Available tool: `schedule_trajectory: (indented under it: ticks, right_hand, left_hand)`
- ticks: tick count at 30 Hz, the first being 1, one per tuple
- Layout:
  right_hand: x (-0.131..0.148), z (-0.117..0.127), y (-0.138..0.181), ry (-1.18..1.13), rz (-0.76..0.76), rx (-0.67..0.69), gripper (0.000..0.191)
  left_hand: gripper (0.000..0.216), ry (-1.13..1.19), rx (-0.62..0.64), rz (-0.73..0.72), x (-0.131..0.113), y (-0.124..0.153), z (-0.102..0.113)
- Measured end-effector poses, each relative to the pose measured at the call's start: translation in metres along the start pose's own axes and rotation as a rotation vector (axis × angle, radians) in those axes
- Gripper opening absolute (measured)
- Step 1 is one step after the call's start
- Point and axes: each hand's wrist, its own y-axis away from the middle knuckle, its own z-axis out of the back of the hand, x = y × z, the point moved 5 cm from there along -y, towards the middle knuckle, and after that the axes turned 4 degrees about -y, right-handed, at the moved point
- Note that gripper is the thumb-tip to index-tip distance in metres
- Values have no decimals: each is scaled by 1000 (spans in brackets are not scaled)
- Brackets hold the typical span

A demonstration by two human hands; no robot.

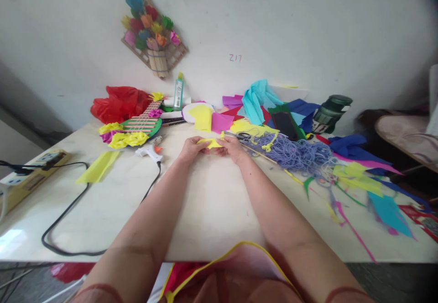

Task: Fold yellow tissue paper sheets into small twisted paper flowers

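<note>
Between my two hands, above the middle of the white table (pixel 219 202), is a small piece of yellow crepe paper (pixel 212 143). My left hand (pixel 194 149) pinches its left end, thumb on top. At its right end my right hand (pixel 233 148) grips it the same way. A glue gun (pixel 150 152) lies on the table left of my left hand. Just right of my right hand are scissors (pixel 243 136) and a tangled heap of purple string (pixel 294 152).
A power strip (pixel 37 170) sits at the left, with the glue gun's black cord looping across the table. A decorated green craft (pixel 143 125), red paper (pixel 119 104), a glue bottle (pixel 178 92), and a dark bottle (pixel 330 115) stand toward the back. Coloured scraps (pixel 390 211) lie at the right.
</note>
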Motion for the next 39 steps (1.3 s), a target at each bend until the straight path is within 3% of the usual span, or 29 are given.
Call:
schedule_trajectory:
  ticks: [11,29,39]
  right_hand:
    - [1,-2,0,16,23,-66,21]
    - [2,2,0,-115,72,12,28]
    - [2,1,0,-153,77,45,28]
  left_hand:
    - [31,63,90,19,1,2,-3]
    - [39,305,211,65,5,2,-2]
    - [37,356,196,95,6,2,0]
